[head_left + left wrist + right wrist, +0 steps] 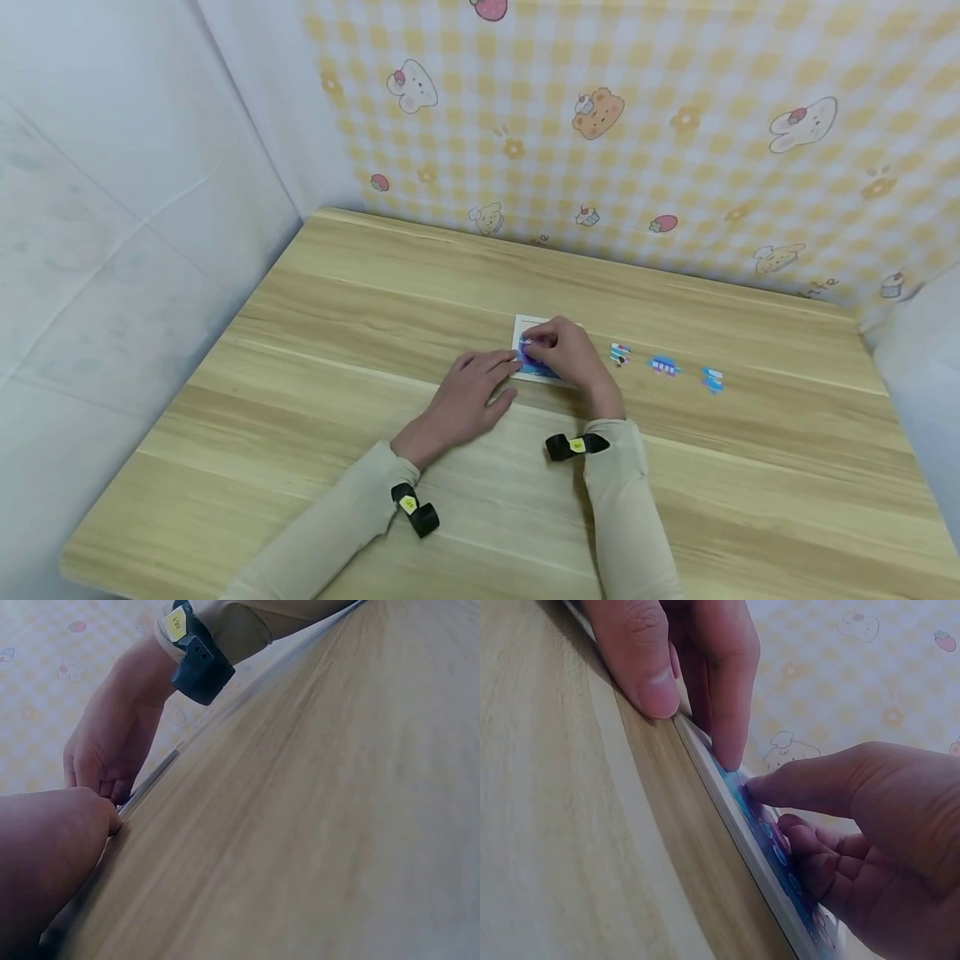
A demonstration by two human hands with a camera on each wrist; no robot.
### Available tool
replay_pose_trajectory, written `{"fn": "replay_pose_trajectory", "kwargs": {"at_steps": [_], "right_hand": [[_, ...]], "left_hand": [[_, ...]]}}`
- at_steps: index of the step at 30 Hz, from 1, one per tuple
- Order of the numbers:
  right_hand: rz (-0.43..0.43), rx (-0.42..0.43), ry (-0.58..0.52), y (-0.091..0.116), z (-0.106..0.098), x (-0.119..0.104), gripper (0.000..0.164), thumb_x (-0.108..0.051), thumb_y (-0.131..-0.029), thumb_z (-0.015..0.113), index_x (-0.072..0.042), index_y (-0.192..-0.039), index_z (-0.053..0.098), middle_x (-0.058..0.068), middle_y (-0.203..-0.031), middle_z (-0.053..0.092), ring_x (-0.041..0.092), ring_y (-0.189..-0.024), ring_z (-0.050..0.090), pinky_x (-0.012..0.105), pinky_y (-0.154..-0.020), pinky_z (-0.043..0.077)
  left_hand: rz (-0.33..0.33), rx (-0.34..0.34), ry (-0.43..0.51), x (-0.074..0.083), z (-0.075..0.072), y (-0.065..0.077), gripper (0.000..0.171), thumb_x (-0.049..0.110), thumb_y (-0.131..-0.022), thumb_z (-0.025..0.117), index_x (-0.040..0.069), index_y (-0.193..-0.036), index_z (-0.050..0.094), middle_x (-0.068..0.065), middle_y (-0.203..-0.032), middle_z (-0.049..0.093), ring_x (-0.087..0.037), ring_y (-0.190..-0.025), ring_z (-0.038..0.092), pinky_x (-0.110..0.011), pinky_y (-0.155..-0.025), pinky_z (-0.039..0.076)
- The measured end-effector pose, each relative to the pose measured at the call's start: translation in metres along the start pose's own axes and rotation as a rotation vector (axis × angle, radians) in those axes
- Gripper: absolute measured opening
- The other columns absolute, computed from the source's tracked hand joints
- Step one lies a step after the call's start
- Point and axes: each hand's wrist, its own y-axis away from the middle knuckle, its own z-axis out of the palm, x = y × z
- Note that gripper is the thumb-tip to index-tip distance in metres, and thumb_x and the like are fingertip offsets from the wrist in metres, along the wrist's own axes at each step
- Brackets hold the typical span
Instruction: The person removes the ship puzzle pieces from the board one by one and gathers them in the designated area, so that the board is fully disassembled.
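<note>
A small jigsaw puzzle in a white frame [527, 319] lies on the table, its blue and purple picture [799, 896] partly hidden by the hands. My left hand [471, 398] lies palm down at the frame's left side. Its fingers are extended, and one fingertip [729, 754] touches the picture's edge. Over the frame, my right hand [564, 353] has its thumb and curled fingers around a purple puzzle piece [537, 342]. How far that piece sits in the picture cannot be seen. In the left wrist view, the frame is mostly hidden behind the left hand [52, 855].
Right of the frame, three loose puzzle pieces lie in a row: a striped one [619, 354], a blue one with windows [664, 366] and a blue-white one [712, 380]. The wooden table [337, 317] meets a yellow checked cloth [540, 183] behind and white sheeting [135, 250] at left.
</note>
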Motion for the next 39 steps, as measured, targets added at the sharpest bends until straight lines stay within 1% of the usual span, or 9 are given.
{"fn": "replay_pose_trajectory", "kwargs": {"at_steps": [4,7,12,18,24,29,34,39], "right_hand": [[0.020,-0.006,0.016,0.000,0.000,-0.002,0.021,-0.012,-0.096,0.073,-0.004,-0.115,0.077,0.011,-0.097,0.056,0.025,-0.087,0.051,0.034,-0.074,0.041],[0.045,-0.005,0.005,0.001,0.000,-0.003,0.022,-0.013,-0.097,0.072,-0.004,-0.116,0.075,0.012,-0.101,0.057,0.026,-0.089,0.052,0.035,-0.077,0.043],[0.040,0.013,-0.012,0.001,0.000,-0.003,0.022,-0.013,-0.096,0.074,-0.005,-0.116,0.074,0.010,-0.095,0.059,0.025,-0.085,0.053,0.033,-0.074,0.043],[0.037,0.027,-0.087,0.001,-0.001,0.002,0.020,-0.012,-0.095,0.076,-0.002,-0.112,0.073,0.008,-0.087,0.061,0.020,-0.077,0.053,0.030,-0.069,0.044],[-0.003,0.029,-0.136,0.002,-0.003,0.007,0.014,-0.009,-0.096,0.074,-0.001,-0.107,0.075,0.009,-0.090,0.068,0.019,-0.078,0.058,0.027,-0.071,0.048],[-0.022,0.043,-0.180,0.002,-0.003,0.012,0.012,-0.009,-0.096,0.074,-0.002,-0.106,0.076,0.009,-0.092,0.071,0.017,-0.079,0.061,0.024,-0.073,0.050],[0.002,0.049,-0.217,0.002,-0.004,0.015,0.013,-0.008,-0.097,0.074,-0.001,-0.107,0.075,0.010,-0.093,0.073,0.016,-0.080,0.063,0.022,-0.073,0.052],[0.040,0.045,-0.239,0.002,-0.005,0.015,0.014,-0.011,-0.097,0.074,0.000,-0.106,0.076,0.008,-0.091,0.073,0.015,-0.076,0.060,0.022,-0.070,0.050]], "left_hand": [[0.006,0.005,0.006,0.000,0.000,0.000,0.044,0.030,-0.106,0.058,0.011,-0.145,0.061,-0.006,-0.153,0.054,-0.022,-0.140,0.051,-0.047,-0.115,0.036],[-0.004,-0.007,0.010,0.001,-0.001,-0.001,0.044,0.031,-0.106,0.057,0.011,-0.146,0.060,-0.005,-0.154,0.053,-0.021,-0.141,0.049,-0.046,-0.115,0.036],[-0.017,-0.019,0.008,0.001,-0.002,-0.002,0.045,0.031,-0.106,0.057,0.011,-0.146,0.059,-0.005,-0.154,0.053,-0.021,-0.142,0.048,-0.045,-0.117,0.034],[-0.009,-0.009,0.000,0.000,-0.001,-0.001,0.044,0.031,-0.106,0.057,0.011,-0.145,0.060,-0.006,-0.153,0.054,-0.021,-0.141,0.049,-0.045,-0.116,0.035],[-0.005,-0.009,0.014,0.001,-0.001,-0.001,0.044,0.030,-0.106,0.057,0.011,-0.145,0.060,-0.006,-0.153,0.054,-0.021,-0.142,0.048,-0.045,-0.117,0.034],[-0.001,-0.013,0.008,0.001,0.000,-0.001,0.044,0.030,-0.107,0.056,0.011,-0.146,0.059,-0.006,-0.154,0.053,-0.021,-0.142,0.048,-0.045,-0.117,0.033],[-0.001,-0.013,0.006,0.001,0.001,-0.001,0.044,0.030,-0.107,0.056,0.011,-0.146,0.059,-0.005,-0.154,0.053,-0.021,-0.143,0.047,-0.045,-0.117,0.033],[-0.007,-0.013,0.006,0.000,0.002,-0.002,0.044,0.031,-0.107,0.055,0.011,-0.145,0.060,-0.005,-0.154,0.053,-0.021,-0.142,0.048,-0.044,-0.117,0.034]]}}
